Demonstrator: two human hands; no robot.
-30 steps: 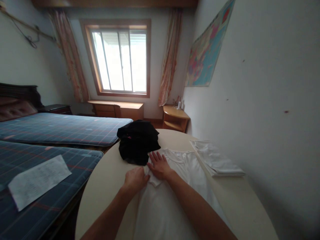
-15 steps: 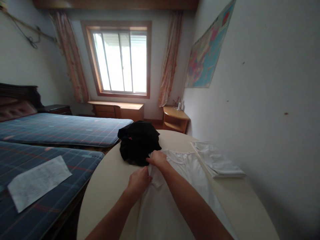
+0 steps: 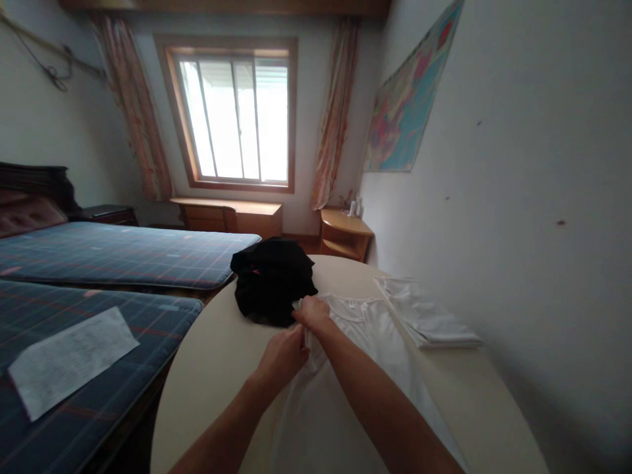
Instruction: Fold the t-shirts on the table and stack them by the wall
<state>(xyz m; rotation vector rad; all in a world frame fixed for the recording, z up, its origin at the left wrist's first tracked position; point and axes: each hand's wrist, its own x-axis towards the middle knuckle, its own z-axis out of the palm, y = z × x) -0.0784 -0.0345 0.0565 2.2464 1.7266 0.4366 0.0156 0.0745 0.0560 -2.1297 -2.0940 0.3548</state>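
A white shirt point(image 3: 365, 368) lies spread on the round cream table point(image 3: 197, 382), its collar toward the far side. My left hand point(image 3: 284, 355) is closed on the shirt's left edge, near a sleeve. Just beyond it, my right hand point(image 3: 312, 312) pinches the same edge higher up, close to the shoulder. Both hands nearly touch, and the cloth between them is bunched. A crumpled black garment point(image 3: 274, 280) with a small pink mark rests right behind my hands. To the right lies a folded white garment point(image 3: 429, 316).
Two plaid mattresses point(image 3: 123, 253) stand left of the table, the nearer one bearing a sheet of paper point(image 3: 74, 362). A white wall with a map point(image 3: 407, 99) runs along the right. Beyond the table are a corner shelf point(image 3: 348, 222) and a desk point(image 3: 257, 209) under the window.
My left hand has shifted slightly right, drawing the shirt's left edge inward. My right hand has barely moved and keeps its pinch. The view has turned a little.
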